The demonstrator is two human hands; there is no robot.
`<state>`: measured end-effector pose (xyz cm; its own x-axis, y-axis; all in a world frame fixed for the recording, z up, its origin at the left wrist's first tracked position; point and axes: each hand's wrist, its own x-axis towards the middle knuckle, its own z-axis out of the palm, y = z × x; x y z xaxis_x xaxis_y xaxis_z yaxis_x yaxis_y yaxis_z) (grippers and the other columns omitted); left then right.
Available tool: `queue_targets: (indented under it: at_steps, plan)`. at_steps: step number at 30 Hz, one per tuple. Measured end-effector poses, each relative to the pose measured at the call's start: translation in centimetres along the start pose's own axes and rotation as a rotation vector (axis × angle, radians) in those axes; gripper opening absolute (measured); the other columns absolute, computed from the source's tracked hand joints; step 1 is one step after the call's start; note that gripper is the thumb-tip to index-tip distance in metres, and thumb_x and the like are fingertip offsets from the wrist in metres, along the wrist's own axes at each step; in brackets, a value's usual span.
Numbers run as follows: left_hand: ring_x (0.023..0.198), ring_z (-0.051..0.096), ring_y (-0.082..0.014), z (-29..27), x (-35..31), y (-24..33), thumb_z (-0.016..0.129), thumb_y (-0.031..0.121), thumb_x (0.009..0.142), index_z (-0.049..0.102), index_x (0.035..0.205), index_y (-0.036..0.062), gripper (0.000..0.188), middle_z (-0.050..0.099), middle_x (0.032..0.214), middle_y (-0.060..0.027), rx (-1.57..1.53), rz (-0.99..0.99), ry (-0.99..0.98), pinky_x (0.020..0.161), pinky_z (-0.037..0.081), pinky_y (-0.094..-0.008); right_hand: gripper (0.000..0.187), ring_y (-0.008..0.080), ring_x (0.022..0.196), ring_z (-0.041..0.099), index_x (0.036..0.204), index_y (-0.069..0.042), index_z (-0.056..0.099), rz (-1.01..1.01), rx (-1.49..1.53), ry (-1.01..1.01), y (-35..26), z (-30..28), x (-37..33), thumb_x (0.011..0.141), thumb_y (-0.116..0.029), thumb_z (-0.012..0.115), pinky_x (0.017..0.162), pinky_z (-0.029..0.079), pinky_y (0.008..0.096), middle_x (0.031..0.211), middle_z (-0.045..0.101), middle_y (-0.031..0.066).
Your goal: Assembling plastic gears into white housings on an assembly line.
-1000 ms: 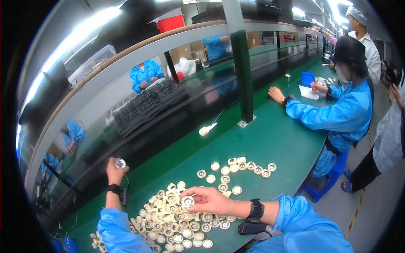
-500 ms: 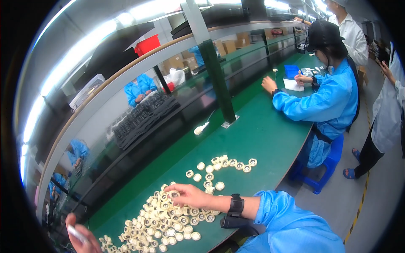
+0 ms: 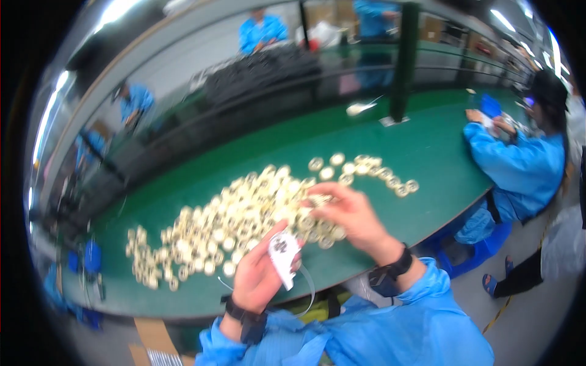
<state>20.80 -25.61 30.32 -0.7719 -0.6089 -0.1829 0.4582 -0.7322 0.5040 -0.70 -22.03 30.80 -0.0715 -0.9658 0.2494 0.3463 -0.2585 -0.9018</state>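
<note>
In my left hand (image 3: 256, 280) is a white teardrop-shaped plastic part (image 3: 282, 259) with dark marks on its face; its fingers are closed round it. A thin pale cable (image 3: 312, 287) hangs beside that part. To the right, the thumb and fingers of my right hand (image 3: 354, 216) pinch a small cream ridged wheel (image 3: 320, 200), blurred by motion. Beneath and beyond both hands spreads a heap of similar cream wheels (image 3: 210, 229), some showing dark centres. A loose row of them (image 3: 384, 174) trails off to the right.
The green table (image 3: 274, 305) curves across the view. Another white part with a wire (image 3: 360, 108) lies near a dark green post (image 3: 404, 67). A co-worker in blue (image 3: 525, 158) sits at the right by a blue bin (image 3: 490, 105). An open carton (image 3: 155, 341) stands below the near edge.
The view has swung left and downward. My left hand, with the white part, has come from the lower left edge to beside my right hand. My right hand still pinches a wheel.
</note>
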Motion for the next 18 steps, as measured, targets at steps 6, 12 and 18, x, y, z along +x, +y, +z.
queue_targets:
  at_steps: [6,12,18]
  plan:
    - [0.111,0.055,-0.0318,-0.3,0.0,-0.3,0.052,0.014,0.094,0.039,0.133,-0.0010,0.043,0.055,0.119,-0.0195,-0.018,0.002,-0.071,0.099,0.044,-0.0417,0.037,0.0131,0.096,0.059,0.116,0.002,0.055,-0.084,-0.133,-0.011,0.9,0.8,-3.1,0.082,0.000,0.067,0.087,0.048,0.0278,0.108,0.060,0.0078]
    - [0.109,0.057,-0.0205,-0.6,-1.3,-0.3,0.060,0.017,0.091,0.046,0.125,0.0000,0.040,0.056,0.117,-0.0103,0.132,0.057,-0.040,0.096,0.046,-0.0367,0.034,0.0115,0.090,0.059,0.111,0.001,0.059,0.054,-0.012,-0.080,2.8,2.8,-3.1,0.080,-0.005,0.071,0.081,0.048,0.0249,0.103,0.060,0.0066]
    - [0.102,0.059,-0.0167,-1.0,-1.5,-0.4,0.064,0.018,0.089,0.049,0.119,0.0010,0.037,0.058,0.112,-0.0079,0.168,0.021,-0.036,0.092,0.047,-0.0330,0.033,0.0132,0.090,0.058,0.107,0.002,0.061,0.065,-0.038,-0.067,3.0,3.2,-3.3,0.078,-0.007,0.073,0.080,0.047,0.0257,0.103,0.060,0.0071]
